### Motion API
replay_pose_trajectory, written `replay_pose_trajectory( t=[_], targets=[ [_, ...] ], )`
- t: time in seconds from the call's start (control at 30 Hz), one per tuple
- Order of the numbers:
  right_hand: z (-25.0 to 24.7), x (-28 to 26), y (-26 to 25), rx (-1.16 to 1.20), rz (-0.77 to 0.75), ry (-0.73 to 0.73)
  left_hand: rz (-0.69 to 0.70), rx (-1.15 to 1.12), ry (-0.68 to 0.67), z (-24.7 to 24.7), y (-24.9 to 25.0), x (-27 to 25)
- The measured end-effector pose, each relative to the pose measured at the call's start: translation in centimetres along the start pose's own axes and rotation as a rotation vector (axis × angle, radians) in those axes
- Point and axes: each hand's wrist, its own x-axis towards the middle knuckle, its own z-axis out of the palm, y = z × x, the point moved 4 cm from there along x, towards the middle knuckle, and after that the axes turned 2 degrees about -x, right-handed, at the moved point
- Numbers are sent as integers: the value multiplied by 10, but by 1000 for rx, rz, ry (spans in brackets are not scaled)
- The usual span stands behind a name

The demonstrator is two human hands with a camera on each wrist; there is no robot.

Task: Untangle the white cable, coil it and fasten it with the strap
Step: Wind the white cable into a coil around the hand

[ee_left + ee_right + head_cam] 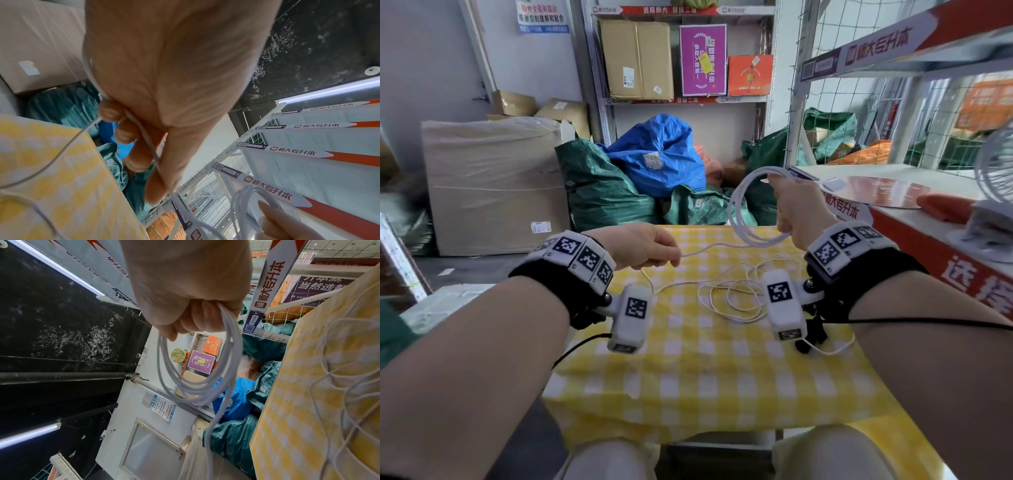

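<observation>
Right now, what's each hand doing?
Left hand: pinching a loose run of the cable.
Right hand: closed around the coil.

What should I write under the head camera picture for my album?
Right hand holds a cable coil; left feeds more.

The shelf-edge strips carry the brand 师大专升本 in dark characters beside a red logo, and a small barcode tag reads roughly 22-4-XXX.
</observation>
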Motion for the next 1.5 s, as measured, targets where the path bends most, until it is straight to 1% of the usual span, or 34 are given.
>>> replay_pose_trajectory(
  t=[0.07,0.1,0.2,0.23,0.27,0.3,0.37,0.4,0.5,0.6,0.67,0.73,0.8,0.9,0.93,1.0,1.1,1.23,1.3,1.33,1.37,1.43,1.5],
  targets=[
    [2,2,3,-75,-8,-18,-18,143,13,-3,2,0],
    [5,-1,2,-155,-35,-47,-31,210,7,-3,2,-1],
    [16,-13,-2,-557,-154,-178,-71,336,-17,-4,4,0],
    [21,-15,0,-594,-159,-210,-78,362,-1,-6,5,0],
    [23,-18,-2,-573,-135,-239,-77,371,21,-7,6,-1],
    [25,-22,-3,-604,-164,-264,-70,368,40,-9,7,-1],
    [28,-23,-4,-698,-232,-269,-48,339,46,-11,8,-3],
    [31,-24,-4,-764,-264,-279,-41,299,32,-11,10,-4],
    [34,-25,-4,-817,-328,-277,-66,113,24,-12,9,-3],
    [38,-29,-5,-846,-323,-289,-126,47,97,-13,3,1],
    [40,-32,-6,-825,-310,-314,-154,30,133,-11,1,2],
    [42,-36,-7,-781,-280,-346,-156,126,117,-7,3,3],
    [44,-38,-7,-816,-277,-383,-104,241,146,-7,11,3],
    [51,-42,-8,-1008,-344,-432,80,146,255,-6,32,2],
    [54,-42,-7,-1040,-351,-445,138,159,271,-4,41,1],
    [59,-44,-6,-1036,-365,-468,231,238,257,2,55,2],
    [65,-46,-6,-982,-393,-486,285,381,235,11,67,3],
    [68,-46,-7,-918,-403,-531,228,439,188,17,68,4],
    [66,-44,-8,-828,-393,-520,202,490,207,17,68,4],
    [64,-41,-7,-744,-363,-501,188,452,223,15,65,4],
    [60,-37,-7,-651,-326,-472,171,351,238,12,60,5],
    [52,-29,-5,-482,-264,-422,156,32,289,5,48,6],
    [44,-26,-5,-267,-214,-423,160,-297,329,0,40,4]
  ],
)
